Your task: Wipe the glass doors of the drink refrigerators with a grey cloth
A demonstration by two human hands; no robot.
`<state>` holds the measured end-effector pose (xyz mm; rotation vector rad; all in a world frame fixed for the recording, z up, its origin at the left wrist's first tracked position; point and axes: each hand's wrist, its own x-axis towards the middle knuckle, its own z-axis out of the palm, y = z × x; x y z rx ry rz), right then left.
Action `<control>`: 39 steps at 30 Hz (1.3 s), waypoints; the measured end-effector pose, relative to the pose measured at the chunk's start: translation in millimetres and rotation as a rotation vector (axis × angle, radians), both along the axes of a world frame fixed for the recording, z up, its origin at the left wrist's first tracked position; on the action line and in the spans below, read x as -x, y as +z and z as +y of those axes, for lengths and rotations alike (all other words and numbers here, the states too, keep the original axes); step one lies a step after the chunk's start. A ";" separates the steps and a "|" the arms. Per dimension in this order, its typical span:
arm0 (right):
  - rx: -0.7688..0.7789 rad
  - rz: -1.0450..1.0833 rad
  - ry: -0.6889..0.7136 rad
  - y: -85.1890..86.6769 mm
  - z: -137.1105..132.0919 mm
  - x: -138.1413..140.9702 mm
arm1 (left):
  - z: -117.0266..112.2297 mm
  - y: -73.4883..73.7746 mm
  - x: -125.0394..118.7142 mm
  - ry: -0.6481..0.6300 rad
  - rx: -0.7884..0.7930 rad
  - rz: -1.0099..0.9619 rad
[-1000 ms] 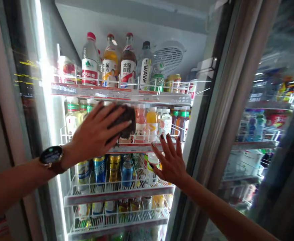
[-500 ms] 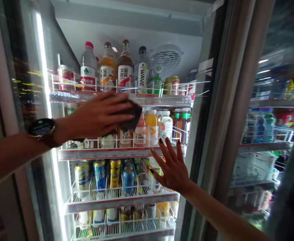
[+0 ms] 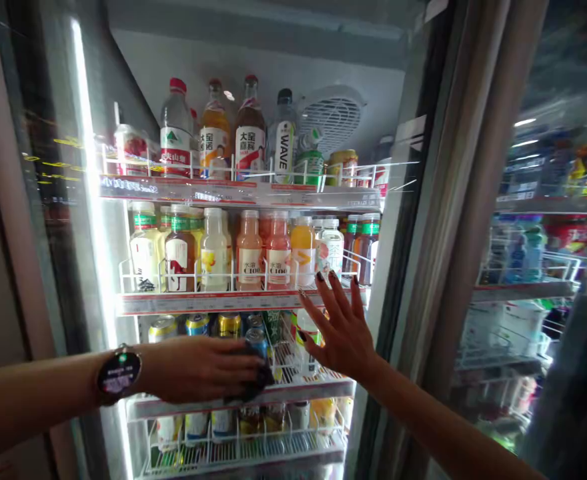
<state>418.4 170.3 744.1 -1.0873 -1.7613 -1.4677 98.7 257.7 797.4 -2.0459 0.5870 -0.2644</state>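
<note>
The dark cloth is pressed up against the glass door of a drinks fridge, low down, level with the shelf of cans. The left hand has it: fingers laid out fairly flat over the cloth, and that grip pins it to the glass, with only the cloth's right edge poking out past the fingertips. There's a smartwatch on that wrist, face towards the camera.

The right hand is just to the right of the cloth, not touching it. Its grip is fully released, with the palm towards the glass, the fingers spread and pointing up-left, and nothing in it.

Behind the glass, one shelf up, there's a row of juice bottles in pale yellow, pink and orange. The top shelf has taller bottles, including a red-capped water bottle and one labelled WAVE, next to a round fan grille. Off to the right is a second fridge, quite blurry.
</note>
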 end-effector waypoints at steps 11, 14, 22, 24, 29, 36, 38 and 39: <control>-0.014 0.018 0.012 -3.5 0.8 -2.1 | 1.4 -5.2 7.9 0.178 0.200 -0.685; -0.009 0.019 0.018 -4.0 0.5 -2.5 | -1.6 -70.5 24.0 0.159 0.066 -0.297; -0.005 0.051 0.002 -7.6 3.1 -6.6 | 13.0 25.5 68.0 0.248 0.140 -0.442; -0.013 0.047 0.010 -7.8 3.4 -6.9 | 11.9 53.7 62.3 0.305 0.229 -0.783; -0.008 0.052 0.021 -6.8 2.4 -5.3 | 4.1 0.7 38.9 0.333 0.285 -0.908; 0.031 0.063 0.034 -7.2 2.1 -5.0 | 7.7 -94.7 55.9 0.241 0.073 -0.255; 0.037 0.073 0.035 -7.1 2.0 -5.3 | 10.6 -60.3 62.7 0.232 0.076 -0.235; 0.030 0.070 0.033 -6.9 1.8 -5.4 | 11.3 -35.2 63.9 0.235 0.093 -0.282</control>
